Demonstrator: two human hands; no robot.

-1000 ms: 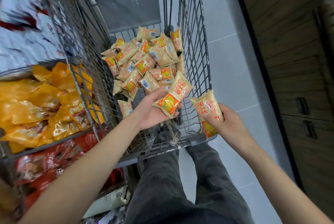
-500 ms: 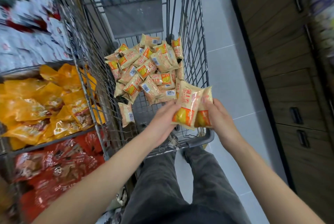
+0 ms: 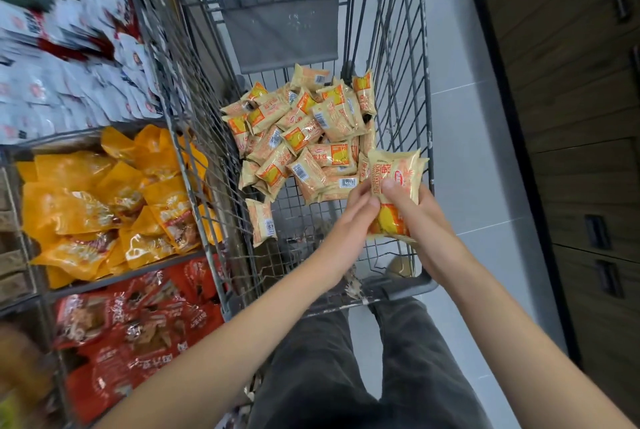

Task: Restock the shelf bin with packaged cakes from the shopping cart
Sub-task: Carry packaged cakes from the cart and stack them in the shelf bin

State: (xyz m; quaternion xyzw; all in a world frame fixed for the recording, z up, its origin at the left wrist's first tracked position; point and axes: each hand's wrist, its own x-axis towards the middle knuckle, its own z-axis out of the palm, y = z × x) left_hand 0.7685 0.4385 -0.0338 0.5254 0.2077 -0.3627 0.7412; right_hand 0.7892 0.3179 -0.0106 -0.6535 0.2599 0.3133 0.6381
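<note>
The held cake packets point(image 3: 393, 169) are small pillow-shaped wrappers, pale cream in colour, with red lettering, a red logo near the top and an orange-yellow panel on the lower part. They are stacked one behind the other, at least two of them, and they stand upright over the near right corner of the shopping cart point(image 3: 424, 89). The right hand point(image 3: 414, 217) grips the stack from the right side, with the thumb across the front and the fingers curled behind. The left hand point(image 3: 349, 224) touches the stack from the left; its fingertips press on the front of the wrapper beside the right thumb, but I cannot tell if it really pinches the packet.

Behind the hands, a loose pile of cake packets point(image 3: 304, 138) of the same kind lies on the wire floor of the cart, some showing the orange panel and some the white barcode label. One single packet point(image 3: 261, 221) lies apart from the pile, near the left wall of the cart.

To the left of the cart stand wire shelf bins: one holds yellow snack bags point(image 3: 104, 200), the lower one holds red snack bags point(image 3: 138, 331), and above them lie white packets point(image 3: 69, 75), which are blurred. The person wears dark grey trousers point(image 3: 346, 376) and stands on a light tiled floor point(image 3: 464, 151). On the right is a dark wooden cabinet point(image 3: 571, 117).
</note>
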